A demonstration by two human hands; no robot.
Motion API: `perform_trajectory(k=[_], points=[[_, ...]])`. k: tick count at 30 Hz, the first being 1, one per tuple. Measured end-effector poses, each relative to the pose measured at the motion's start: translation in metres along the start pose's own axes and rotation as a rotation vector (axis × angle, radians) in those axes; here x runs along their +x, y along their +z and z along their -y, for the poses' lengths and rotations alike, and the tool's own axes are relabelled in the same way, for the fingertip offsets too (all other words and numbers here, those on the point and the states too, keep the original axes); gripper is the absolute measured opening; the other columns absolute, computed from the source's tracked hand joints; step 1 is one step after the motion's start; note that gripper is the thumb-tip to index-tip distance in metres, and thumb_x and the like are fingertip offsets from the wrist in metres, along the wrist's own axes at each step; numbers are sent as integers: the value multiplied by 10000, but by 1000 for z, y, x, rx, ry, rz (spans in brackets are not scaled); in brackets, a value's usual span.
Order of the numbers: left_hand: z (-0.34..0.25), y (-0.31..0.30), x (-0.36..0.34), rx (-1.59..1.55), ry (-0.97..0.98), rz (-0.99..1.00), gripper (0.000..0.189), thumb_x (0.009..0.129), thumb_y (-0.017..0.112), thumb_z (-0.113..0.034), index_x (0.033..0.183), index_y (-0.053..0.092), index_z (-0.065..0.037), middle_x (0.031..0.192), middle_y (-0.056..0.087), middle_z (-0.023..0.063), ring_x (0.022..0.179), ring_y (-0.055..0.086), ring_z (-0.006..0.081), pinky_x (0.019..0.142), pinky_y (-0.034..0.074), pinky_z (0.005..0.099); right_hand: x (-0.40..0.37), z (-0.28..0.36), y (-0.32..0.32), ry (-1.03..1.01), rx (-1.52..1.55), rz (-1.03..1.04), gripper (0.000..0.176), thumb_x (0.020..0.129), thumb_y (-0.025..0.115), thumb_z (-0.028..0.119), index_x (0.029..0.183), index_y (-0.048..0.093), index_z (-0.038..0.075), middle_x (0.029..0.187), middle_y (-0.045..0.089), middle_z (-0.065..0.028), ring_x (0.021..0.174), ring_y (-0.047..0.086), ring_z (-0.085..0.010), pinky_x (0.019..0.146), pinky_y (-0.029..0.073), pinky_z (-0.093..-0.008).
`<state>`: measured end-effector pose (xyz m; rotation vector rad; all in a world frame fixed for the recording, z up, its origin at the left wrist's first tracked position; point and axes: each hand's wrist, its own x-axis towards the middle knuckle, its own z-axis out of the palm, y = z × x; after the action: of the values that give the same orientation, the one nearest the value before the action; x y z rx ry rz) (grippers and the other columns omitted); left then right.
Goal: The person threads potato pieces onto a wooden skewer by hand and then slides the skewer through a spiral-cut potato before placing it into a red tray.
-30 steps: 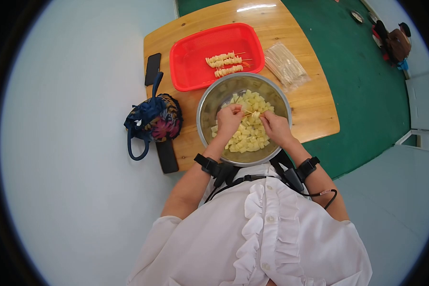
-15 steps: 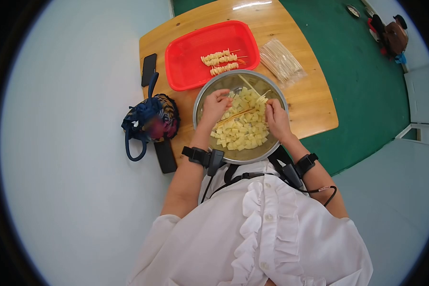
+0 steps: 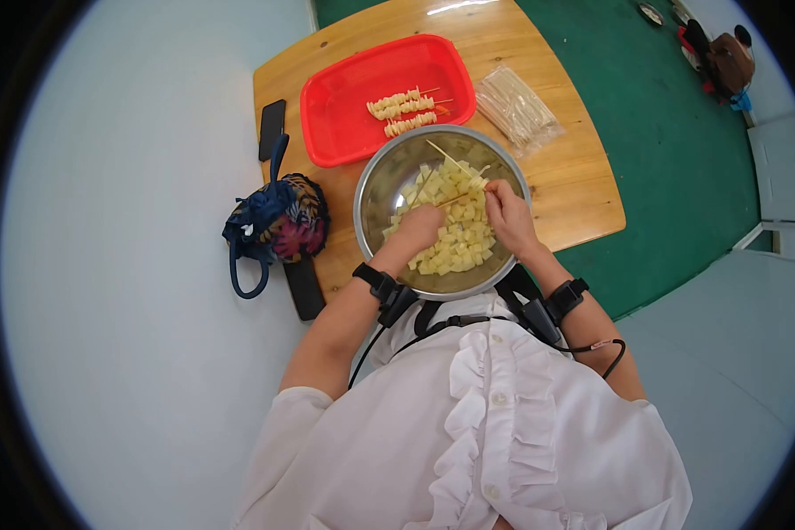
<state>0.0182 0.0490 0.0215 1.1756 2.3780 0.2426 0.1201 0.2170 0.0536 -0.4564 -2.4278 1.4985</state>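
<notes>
A steel bowl (image 3: 368, 190) at the table's near edge holds many pale yellow, flat-cut pieces (image 3: 455, 252) that look like potato. My right hand (image 3: 511, 219), at the bowl's right side, is closed on a thin wooden skewer (image 3: 446, 155). A few pieces are threaded on that skewer close to my fingers, and its bare end points up and left. My left hand (image 3: 421, 227) reaches down among the loose pieces with its fingers curled; the fingertips are hidden. More thin sticks lie on the pieces beside it.
Beyond the bowl, a red basket (image 3: 327, 115) holds 3 loaded skewers (image 3: 402, 108). A clear bag of bare skewers (image 3: 517, 106) lies to its right on the wooden table (image 3: 574, 190). Left are a patterned handbag (image 3: 283, 221) and two dark phones (image 3: 272, 130). Another person (image 3: 729, 64) is far right.
My left hand has dropped from above the bowl's left part down and right into the pieces, its fingers now curled. My right hand stays put with the skewer, which has tilted slightly left.
</notes>
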Motion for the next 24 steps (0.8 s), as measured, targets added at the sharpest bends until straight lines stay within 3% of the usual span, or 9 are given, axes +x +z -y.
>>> perform_trajectory(k=[5,8,11,17,24], points=[[2,-15,-8,-400,-136,61,203,643,604,-35,842,616,4,785,619,182,702,622,272,618,480,342,0,1,-1,-7,-8,14,104,869,469,142,925,490,57,734,582,-178,688,565,-365,577,426,-418],[4,-20,-13,-690,-334,105,277,658,662,-87,907,609,22,721,628,117,585,613,160,545,477,265,0,5,-1,-26,-24,17,101,867,472,142,912,495,54,731,582,-181,688,566,-365,578,427,-418],[11,-15,-19,-823,-321,91,262,687,635,-89,919,605,30,702,614,89,557,595,127,536,474,247,-1,6,-2,-37,-38,24,102,867,472,141,907,497,51,726,580,-183,687,565,-365,580,427,-418],[12,-13,-22,-722,-327,197,244,743,587,-98,939,587,45,740,616,84,614,590,123,539,471,238,-1,6,-2,-33,-33,35,105,865,472,140,911,498,49,722,578,-183,685,564,-365,578,426,-421],[12,-8,-24,-965,-353,191,226,742,630,-121,902,538,7,718,554,40,575,521,97,501,428,225,0,6,-2,-50,-58,33,109,863,476,146,909,501,50,718,577,-183,683,563,-365,574,425,-423]])
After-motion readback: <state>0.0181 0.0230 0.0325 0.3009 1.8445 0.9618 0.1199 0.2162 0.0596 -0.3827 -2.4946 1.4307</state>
